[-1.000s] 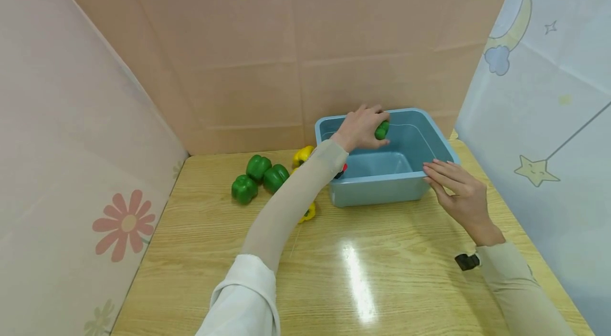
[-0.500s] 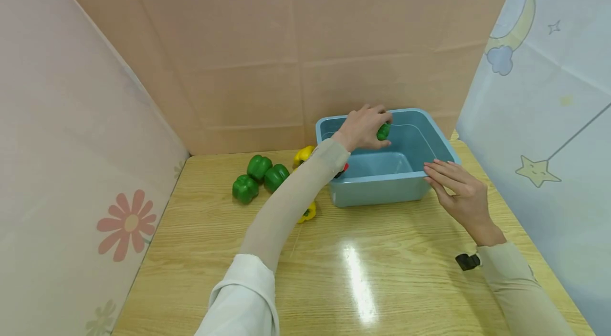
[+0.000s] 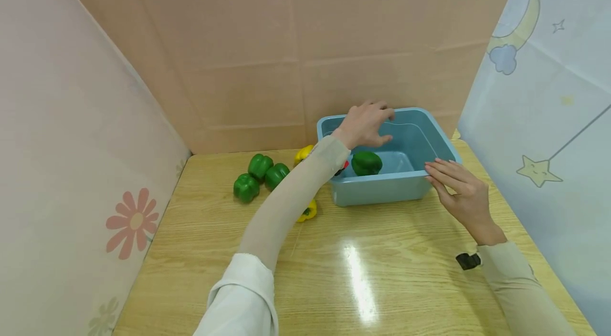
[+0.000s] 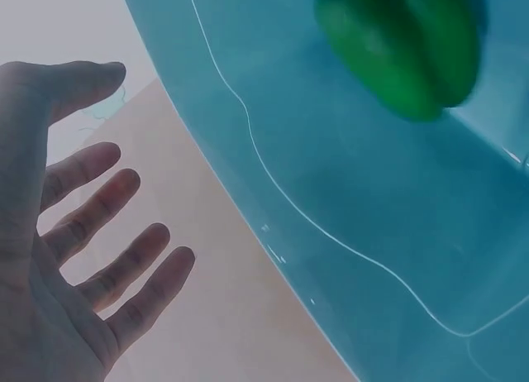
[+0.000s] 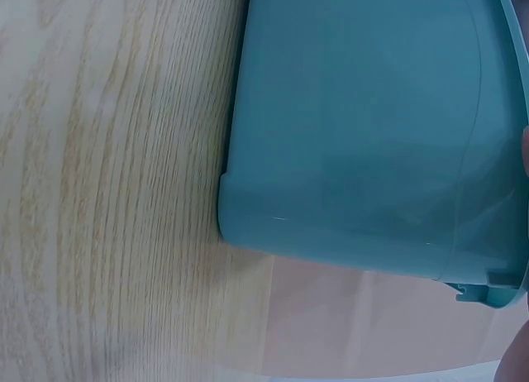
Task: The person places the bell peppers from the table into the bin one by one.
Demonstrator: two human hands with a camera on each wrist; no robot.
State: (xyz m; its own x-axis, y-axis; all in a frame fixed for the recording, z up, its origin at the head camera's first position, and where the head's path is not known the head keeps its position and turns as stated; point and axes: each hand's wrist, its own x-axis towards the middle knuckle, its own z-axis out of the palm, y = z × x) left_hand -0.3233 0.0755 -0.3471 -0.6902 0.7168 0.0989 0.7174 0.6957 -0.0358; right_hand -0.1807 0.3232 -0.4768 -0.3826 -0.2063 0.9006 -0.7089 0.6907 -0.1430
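Note:
My left hand [image 3: 365, 126] is over the back left part of the blue plastic bin [image 3: 367, 187], fingers spread and holding nothing. In the left wrist view, its fingers [image 4: 139, 307] are beside the bin's rim. Below it, a green bell pepper [image 3: 366, 164] is inside the bin near the front wall. The same pepper [image 4: 405, 51] looks blurred in the left wrist view; whether it rests on the bottom is unclear. At the bin's front right corner, my right hand [image 3: 460, 193] holds the rim, fingers on top and thumb outside. The right wrist view catches only its edge.
Several green bell peppers [image 3: 246, 188] lie together on the wooden table [image 3: 215, 267] left of the bin. Yellow bell peppers [image 3: 308, 211] lie between them and the bin, partly hidden by my left forearm. A cloth backdrop [image 3: 238, 60] stands close behind the bin.
My left hand has let go of the green bell pepper, which has dropped down into the bin. Its fingers have spread. The right hand stays at the rim.

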